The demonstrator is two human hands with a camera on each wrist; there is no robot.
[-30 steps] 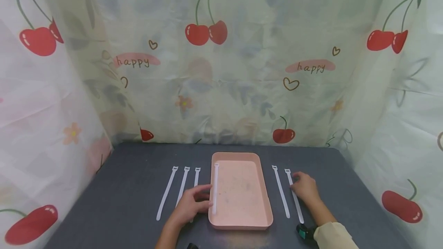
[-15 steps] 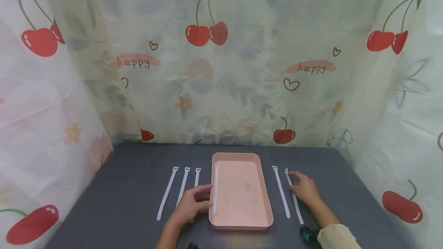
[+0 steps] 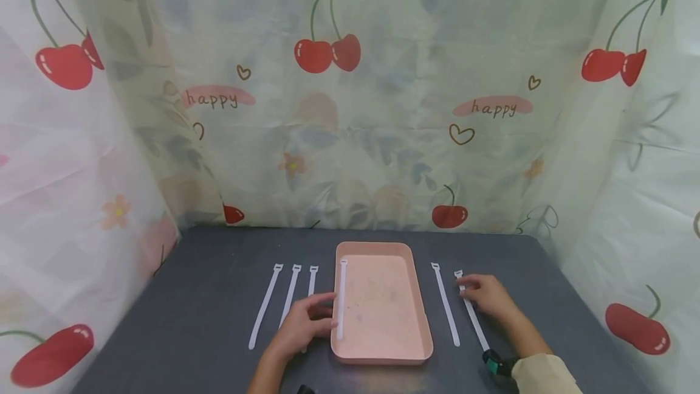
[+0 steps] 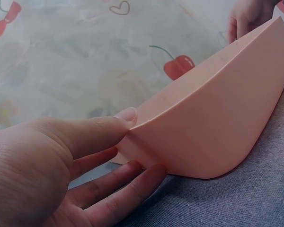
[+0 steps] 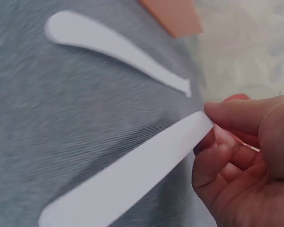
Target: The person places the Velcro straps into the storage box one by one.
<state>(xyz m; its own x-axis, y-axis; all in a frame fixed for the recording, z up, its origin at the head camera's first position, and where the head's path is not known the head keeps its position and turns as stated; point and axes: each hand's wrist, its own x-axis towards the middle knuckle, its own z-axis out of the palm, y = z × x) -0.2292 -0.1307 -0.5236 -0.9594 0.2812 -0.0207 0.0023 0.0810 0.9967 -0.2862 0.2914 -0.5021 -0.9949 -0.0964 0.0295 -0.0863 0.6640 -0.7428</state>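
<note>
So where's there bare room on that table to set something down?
On the table, left of the leftmost white strap and right of the right hand; also in the tray, right of its single strap. It's crowded at the tray's left edge, with the left hand and straps.

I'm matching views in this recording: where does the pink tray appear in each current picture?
Head: the pink tray sits at lower centre.
Left wrist: it slants from lower centre up to the top right.
Right wrist: only part of it shows, at the top edge, right of centre.
Shared landmark: the right hand, lower right in head, top right in left wrist, lower right in right wrist.
</note>
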